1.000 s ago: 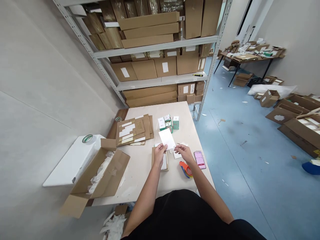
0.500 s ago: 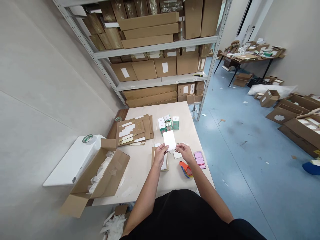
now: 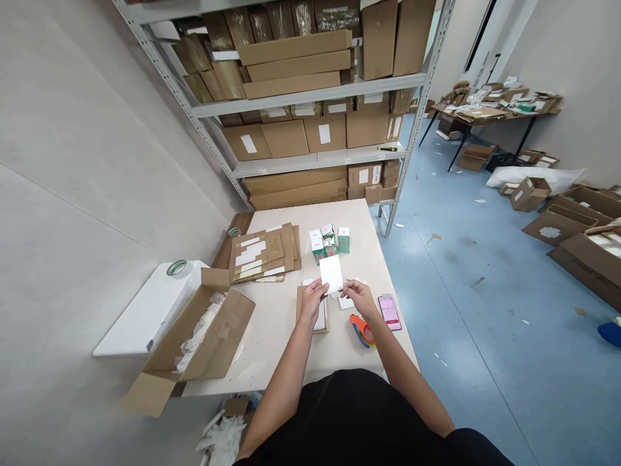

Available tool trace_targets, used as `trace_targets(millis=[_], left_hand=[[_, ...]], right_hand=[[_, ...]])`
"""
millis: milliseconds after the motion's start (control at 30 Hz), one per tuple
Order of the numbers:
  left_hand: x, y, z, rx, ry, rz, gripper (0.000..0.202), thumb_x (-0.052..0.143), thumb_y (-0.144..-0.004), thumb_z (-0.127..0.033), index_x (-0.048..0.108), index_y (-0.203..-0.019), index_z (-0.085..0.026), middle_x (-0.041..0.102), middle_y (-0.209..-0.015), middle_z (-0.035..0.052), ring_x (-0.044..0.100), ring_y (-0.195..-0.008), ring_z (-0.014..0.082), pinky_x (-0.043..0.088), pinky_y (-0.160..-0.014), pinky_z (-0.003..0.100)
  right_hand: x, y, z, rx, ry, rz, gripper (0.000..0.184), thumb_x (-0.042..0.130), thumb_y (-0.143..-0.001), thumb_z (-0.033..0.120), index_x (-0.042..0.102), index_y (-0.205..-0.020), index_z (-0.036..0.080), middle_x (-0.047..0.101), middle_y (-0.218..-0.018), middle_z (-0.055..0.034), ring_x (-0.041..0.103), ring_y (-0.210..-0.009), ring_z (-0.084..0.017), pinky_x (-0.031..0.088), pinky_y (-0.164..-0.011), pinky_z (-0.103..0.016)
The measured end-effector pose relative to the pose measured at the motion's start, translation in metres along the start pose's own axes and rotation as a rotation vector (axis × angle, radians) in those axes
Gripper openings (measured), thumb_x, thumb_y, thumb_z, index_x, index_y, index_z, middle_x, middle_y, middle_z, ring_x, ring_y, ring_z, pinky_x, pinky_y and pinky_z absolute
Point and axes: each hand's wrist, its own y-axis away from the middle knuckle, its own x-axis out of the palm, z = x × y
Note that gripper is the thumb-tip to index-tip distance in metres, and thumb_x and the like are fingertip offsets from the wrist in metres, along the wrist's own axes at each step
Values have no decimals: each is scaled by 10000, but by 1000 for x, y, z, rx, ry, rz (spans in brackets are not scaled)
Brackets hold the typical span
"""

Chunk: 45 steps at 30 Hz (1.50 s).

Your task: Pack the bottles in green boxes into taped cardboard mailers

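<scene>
My left hand (image 3: pixel 313 299) grips a blank white card (image 3: pixel 331 273) by its lower left corner and holds it tilted above the table. My right hand (image 3: pixel 359 296) is closed in a pinch by the card's lower right corner; what sits between its fingertips is too small to make out. Under my left hand lies a flat cardboard piece (image 3: pixel 320 329) with a white sheet on it. Just past the card stand small green-and-white boxes (image 3: pixel 317 241), with another such box (image 3: pixel 343 240) to their right. An orange tape dispenser (image 3: pixel 361 329) rests below my right hand.
A phone (image 3: pixel 389 313) lies near the table's right edge. Flattened cardboard mailers (image 3: pixel 264 252) are stacked at the left. An open carton (image 3: pixel 228 336) with white packing material overhangs the near left corner. A shelf rack (image 3: pixel 310 162) full of cartons stands behind the table.
The whole view has shifted slightly, with things sitting a little further right and down. Both hands keep the same pose around the white card.
</scene>
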Motion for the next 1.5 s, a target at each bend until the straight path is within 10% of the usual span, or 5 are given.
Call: trace_targets(millis=[300,600,867,1200,1500], left_hand=[[2,3,4,19,-181,20,841,887,-691,-475,610,-1422,-164,766,-1166,153,727,-997,246,557,-843,342],[25,28,-21,268,-459,242,395,796,-826,-470,801,-1141,-230,765,-1210,109,676,-1193,296,509,-1054,418],[24,26,-18,267,-435,165,479,604,-939,-593,819,-1042,-178,788,-1142,122,701,-1140,290,520,-1034,419],[32,42,-12,268,-402,147,412,773,-847,-515,794,-1149,-237,714,-1330,114,637,-1274,291,546,-1022,428],[15,44,8,189,-218,-26,491,641,-933,-591,791,-1140,-172,775,-1160,105,698,-1123,282,521,-1029,420]], right_hand=[[-2,5,0,2,15,-3,218,711,-801,448,680,-808,232,720,-805,-20,666,-773,-186,476,-766,-314],[-2,8,-4,-74,38,-29,183,688,-825,421,632,-818,247,653,-807,2,616,-765,-182,466,-728,-301],[-7,18,-2,-177,146,-67,129,638,-855,366,651,-823,242,675,-1293,-88,633,-1118,-251,498,-888,-343],[-2,19,-12,-139,74,-64,182,655,-894,425,690,-875,247,649,-1390,-98,600,-1272,-275,506,-976,-399],[21,21,-27,-32,-13,-101,140,630,-871,363,619,-830,229,679,-1363,-107,683,-991,-229,522,-863,-377]])
